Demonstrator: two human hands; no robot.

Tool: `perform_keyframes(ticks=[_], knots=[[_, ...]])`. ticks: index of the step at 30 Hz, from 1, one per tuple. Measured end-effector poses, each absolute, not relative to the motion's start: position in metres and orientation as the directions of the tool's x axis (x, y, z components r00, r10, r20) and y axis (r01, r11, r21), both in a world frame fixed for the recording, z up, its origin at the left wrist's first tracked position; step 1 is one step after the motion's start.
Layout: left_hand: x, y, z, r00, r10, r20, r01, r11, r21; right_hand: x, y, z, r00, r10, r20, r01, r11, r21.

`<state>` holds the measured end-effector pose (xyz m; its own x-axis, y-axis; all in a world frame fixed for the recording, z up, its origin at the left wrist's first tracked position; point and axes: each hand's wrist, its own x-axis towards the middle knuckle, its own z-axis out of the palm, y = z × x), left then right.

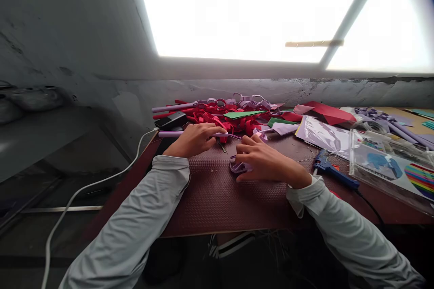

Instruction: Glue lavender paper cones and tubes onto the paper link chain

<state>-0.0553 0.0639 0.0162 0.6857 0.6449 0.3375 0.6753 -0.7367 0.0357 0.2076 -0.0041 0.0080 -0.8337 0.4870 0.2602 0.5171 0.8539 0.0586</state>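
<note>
My left hand [200, 139] is closed on a rolled purple paper tube [170, 134], which sticks out on both sides of the fingers. My right hand [259, 159] is held low over the table, fingers curved and thumb apart. Beside its fingertips is a small folded lilac paper loop [237, 167]; whether they touch it I cannot tell. Between the hands, a small pointed tool, perhaps scissors [222, 146], lies partly hidden under the left fingers. Just behind the hands is a heap of red paper chains [217, 115], with lilac paper chains [252, 99] along its back.
A blue glue gun [335, 169] with a black cable lies right of my right forearm. Past it are a clear plastic packet [389, 162] and lilac sheets in a wrapper [323, 137]. A black box [171, 120] and white cable [118, 174] are at the left edge.
</note>
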Motion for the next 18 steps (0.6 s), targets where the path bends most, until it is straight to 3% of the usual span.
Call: perform_keyframes(ticks=[3, 7, 18], knots=[[-0.0551, 0.0637, 0.0164, 0.68, 0.649, 0.342, 0.68, -0.732, 0.038, 0.2069, -0.0052, 0.003, -0.843, 0.499, 0.199, 0.527, 0.84, 0.13], [-0.0541, 0.0612, 0.0164, 0.658, 0.657, 0.367, 0.698, -0.715, 0.028, 0.2084, -0.0038, 0.0014, -0.862, 0.483, 0.15, 0.501, 0.856, 0.123], [-0.0502, 0.0595, 0.0162, 0.621, 0.686, 0.38, 0.742, -0.67, -0.002, 0.2121, 0.0024, -0.0005, -0.812, 0.559, 0.168, 0.581, 0.802, 0.141]])
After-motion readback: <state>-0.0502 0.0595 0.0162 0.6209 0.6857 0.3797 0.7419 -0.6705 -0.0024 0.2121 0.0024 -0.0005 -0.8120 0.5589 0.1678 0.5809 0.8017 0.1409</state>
